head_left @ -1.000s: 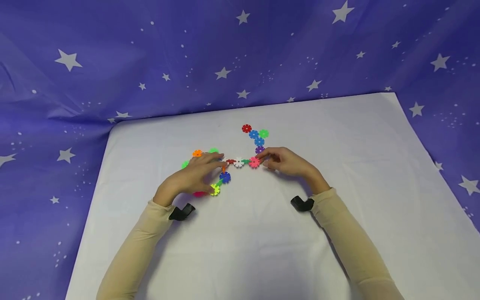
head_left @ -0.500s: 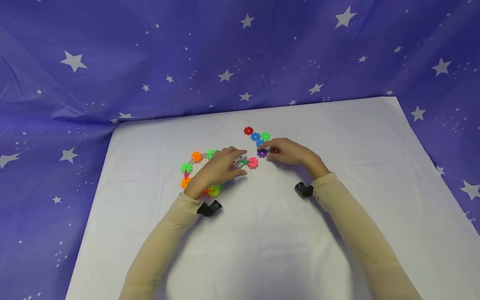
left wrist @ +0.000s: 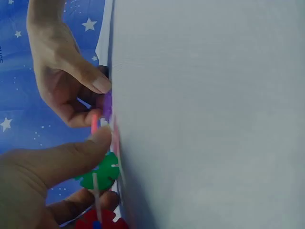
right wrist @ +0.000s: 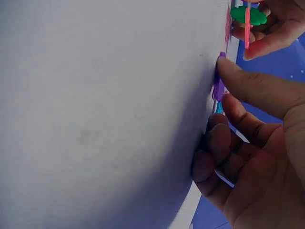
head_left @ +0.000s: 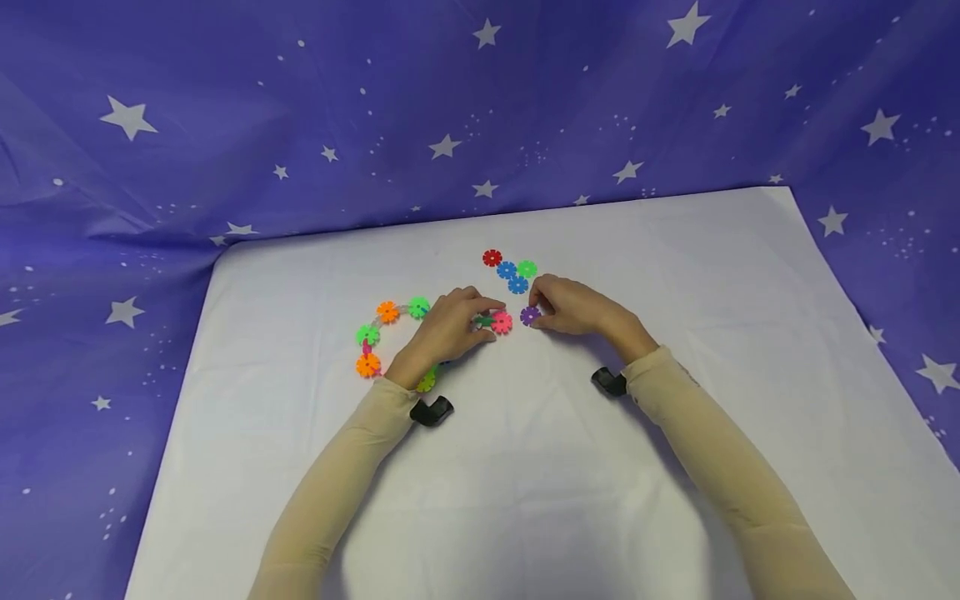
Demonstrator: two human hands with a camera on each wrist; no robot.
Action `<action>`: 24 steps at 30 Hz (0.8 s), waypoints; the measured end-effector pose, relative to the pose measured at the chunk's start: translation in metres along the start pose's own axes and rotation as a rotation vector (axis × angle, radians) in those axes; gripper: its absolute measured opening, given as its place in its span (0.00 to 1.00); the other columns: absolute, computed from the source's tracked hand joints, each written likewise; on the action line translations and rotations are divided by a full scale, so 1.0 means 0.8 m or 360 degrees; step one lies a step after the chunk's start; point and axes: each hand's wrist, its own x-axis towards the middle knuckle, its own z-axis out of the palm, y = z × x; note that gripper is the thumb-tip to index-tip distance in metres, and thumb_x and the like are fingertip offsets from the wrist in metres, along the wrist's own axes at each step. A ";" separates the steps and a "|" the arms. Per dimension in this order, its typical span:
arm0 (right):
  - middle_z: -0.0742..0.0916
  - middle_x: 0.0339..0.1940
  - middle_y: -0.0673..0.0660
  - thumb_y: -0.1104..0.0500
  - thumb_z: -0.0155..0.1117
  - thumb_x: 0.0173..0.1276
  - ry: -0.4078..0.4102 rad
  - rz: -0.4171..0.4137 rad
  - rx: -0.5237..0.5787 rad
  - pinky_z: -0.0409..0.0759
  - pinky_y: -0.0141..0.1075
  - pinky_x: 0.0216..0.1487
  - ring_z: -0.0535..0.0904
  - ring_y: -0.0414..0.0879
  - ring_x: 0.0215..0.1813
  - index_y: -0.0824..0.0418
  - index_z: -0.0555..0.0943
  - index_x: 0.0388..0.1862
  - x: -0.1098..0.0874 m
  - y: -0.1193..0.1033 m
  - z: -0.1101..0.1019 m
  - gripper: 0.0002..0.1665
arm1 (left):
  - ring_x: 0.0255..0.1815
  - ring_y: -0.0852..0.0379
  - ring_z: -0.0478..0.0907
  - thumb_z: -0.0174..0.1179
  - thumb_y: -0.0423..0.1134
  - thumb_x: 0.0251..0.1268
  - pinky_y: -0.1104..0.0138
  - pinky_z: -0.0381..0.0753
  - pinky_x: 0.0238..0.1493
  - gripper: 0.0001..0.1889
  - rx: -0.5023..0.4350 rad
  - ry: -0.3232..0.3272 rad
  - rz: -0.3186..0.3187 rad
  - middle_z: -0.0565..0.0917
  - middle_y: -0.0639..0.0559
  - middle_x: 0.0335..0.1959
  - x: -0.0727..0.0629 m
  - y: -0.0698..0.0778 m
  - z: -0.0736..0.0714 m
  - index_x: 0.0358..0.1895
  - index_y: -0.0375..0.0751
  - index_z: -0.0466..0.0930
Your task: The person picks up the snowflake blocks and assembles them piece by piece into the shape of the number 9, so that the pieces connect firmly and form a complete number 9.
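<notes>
A chain of colourful plastic snowflake discs [head_left: 367,365], joined edge to edge, curves across the left-centre of the table; my left hand [head_left: 447,329] covers part of it. That hand grips the chain's right end, where a green disc [left wrist: 101,172] joins a pink snowflake disc [head_left: 502,322]. Thumb and fingers of my right hand [head_left: 573,308] pinch a purple snowflake disc [head_left: 530,316] on edge faces, a small gap to the right of the pink one. The purple disc [right wrist: 219,78] shows between thumb and index finger in the right wrist view.
Loose snowflake discs lie behind the hands: a red one [head_left: 492,258], two blue ones [head_left: 507,270] and a light green one [head_left: 527,268]. They rest on a white cloth-covered table [head_left: 525,467]. A purple star-patterned curtain [head_left: 375,108] hangs behind it.
My left hand has moved right along the chain to its pink end. My right hand has left the pink disc, taken the purple disc and drawn it nearer, away from the blue ones.
</notes>
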 end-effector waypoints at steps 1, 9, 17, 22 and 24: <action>0.77 0.34 0.56 0.59 0.71 0.62 0.0000 -0.0002 0.0008 0.72 0.38 0.40 0.72 0.47 0.37 0.64 0.76 0.45 -0.001 0.000 0.000 0.17 | 0.45 0.50 0.76 0.71 0.44 0.58 0.57 0.74 0.49 0.24 -0.0001 0.0011 0.0008 0.83 0.48 0.46 0.002 -0.001 0.001 0.60 0.51 0.81; 0.79 0.28 0.53 0.63 0.67 0.66 0.0055 -0.0103 0.0133 0.71 0.35 0.34 0.72 0.44 0.31 0.60 0.75 0.39 -0.007 0.001 0.005 0.09 | 0.43 0.52 0.77 0.68 0.44 0.62 0.58 0.74 0.48 0.19 -0.0056 0.0019 -0.0019 0.84 0.51 0.44 0.010 -0.008 0.005 0.57 0.50 0.83; 0.80 0.22 0.51 0.62 0.66 0.67 0.0263 -0.0164 0.0314 0.67 0.31 0.27 0.71 0.42 0.25 0.61 0.75 0.36 -0.019 -0.002 0.017 0.07 | 0.37 0.54 0.77 0.66 0.43 0.64 0.61 0.77 0.46 0.18 -0.0181 0.0059 -0.0040 0.84 0.50 0.38 0.014 -0.017 0.008 0.57 0.46 0.83; 0.80 0.23 0.51 0.62 0.65 0.67 0.0311 -0.0130 0.0355 0.68 0.31 0.28 0.71 0.42 0.26 0.60 0.76 0.36 -0.021 -0.004 0.021 0.06 | 0.37 0.55 0.76 0.67 0.44 0.64 0.62 0.76 0.45 0.18 -0.0247 0.0078 -0.0060 0.83 0.51 0.37 0.013 -0.018 0.006 0.57 0.46 0.83; 0.81 0.24 0.51 0.63 0.65 0.67 0.0324 -0.0130 0.0372 0.69 0.31 0.29 0.72 0.42 0.26 0.60 0.75 0.35 -0.021 -0.004 0.022 0.06 | 0.37 0.55 0.76 0.67 0.43 0.63 0.62 0.76 0.44 0.18 -0.0291 0.0094 -0.0059 0.83 0.51 0.37 0.012 -0.018 0.005 0.56 0.46 0.83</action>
